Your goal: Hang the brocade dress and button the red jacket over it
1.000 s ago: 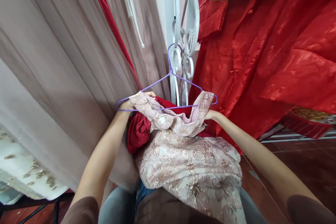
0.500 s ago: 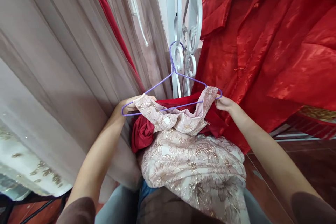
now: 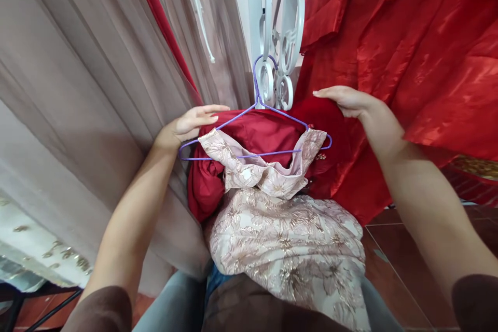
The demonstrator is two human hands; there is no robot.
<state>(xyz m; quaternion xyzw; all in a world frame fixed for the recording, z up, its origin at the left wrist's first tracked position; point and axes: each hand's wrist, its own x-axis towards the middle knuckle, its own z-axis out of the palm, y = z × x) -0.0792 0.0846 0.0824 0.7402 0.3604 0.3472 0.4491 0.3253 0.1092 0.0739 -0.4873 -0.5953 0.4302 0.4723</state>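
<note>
A purple hanger (image 3: 259, 97) hooks onto a white scrollwork metal stand. From it hangs a pale pink floral brocade dress (image 3: 284, 233) with gold threads, its straps over the hanger's shoulders and its skirt across my lap. Behind the hanger, a dark red garment (image 3: 264, 132) is spread up, with small beads at its right side. My left hand (image 3: 194, 122) grips its upper left edge, thumb and fingers nearly straight. At its upper right, higher than the hanger's shoulder, my right hand (image 3: 346, 99) grips the cloth; some fingertips are hidden.
Grey-pink sheer drapes (image 3: 97, 62) hang at the left. Bright red satin clothing (image 3: 420, 62) fills the right. The white metal stand (image 3: 286, 52) rises at the back centre. Below are reddish-brown floor tiles (image 3: 404, 264), with white gold-trimmed fabric (image 3: 39, 254) at lower left.
Both hands have moved up from the hanger's ends, the right hand farther and outward. The dark red garment has risen behind the hanger, and more of it shows.
</note>
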